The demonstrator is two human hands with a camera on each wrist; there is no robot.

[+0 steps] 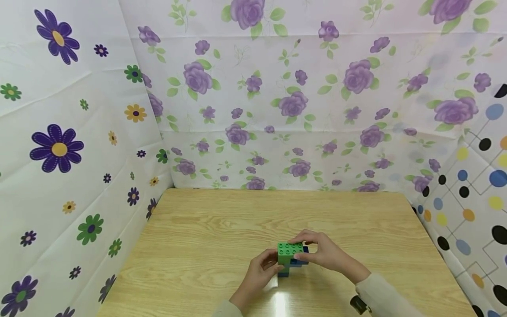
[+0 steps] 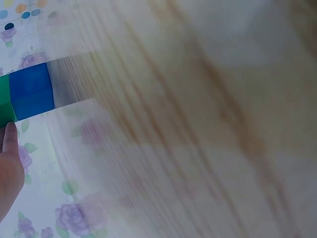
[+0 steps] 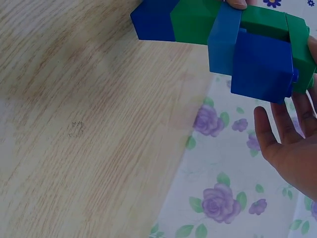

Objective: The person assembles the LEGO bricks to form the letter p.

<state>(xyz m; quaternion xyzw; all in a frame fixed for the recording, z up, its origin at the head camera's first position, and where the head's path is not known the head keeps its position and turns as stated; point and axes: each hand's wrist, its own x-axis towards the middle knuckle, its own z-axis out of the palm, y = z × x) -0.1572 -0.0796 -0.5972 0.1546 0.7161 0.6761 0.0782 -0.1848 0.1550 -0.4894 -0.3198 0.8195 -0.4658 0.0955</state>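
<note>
A small stack of toy building bricks stands on the table in the head view, with a studded green brick [image 1: 290, 249] on top. Below it a green brick [image 3: 195, 22] sits on a dark blue base brick [image 2: 32, 90]. To the right, a lighter blue brick [image 3: 224, 42] and a dark blue brick [image 3: 261, 68] stick out under the top. My left hand [image 1: 258, 269] holds the stack's left side, thumb at the front. My right hand [image 1: 322, 252] pinches the top green brick between thumb at the front and fingers behind.
The wooden table [image 1: 206, 246] runs back to a flowered cloth wall [image 1: 277, 145]. A daisy-print cloth [image 1: 59, 185] borders the left side, and a dotted cloth [image 1: 455, 229] the right. A dark wrist device [image 1: 358, 304] sits by the right sleeve.
</note>
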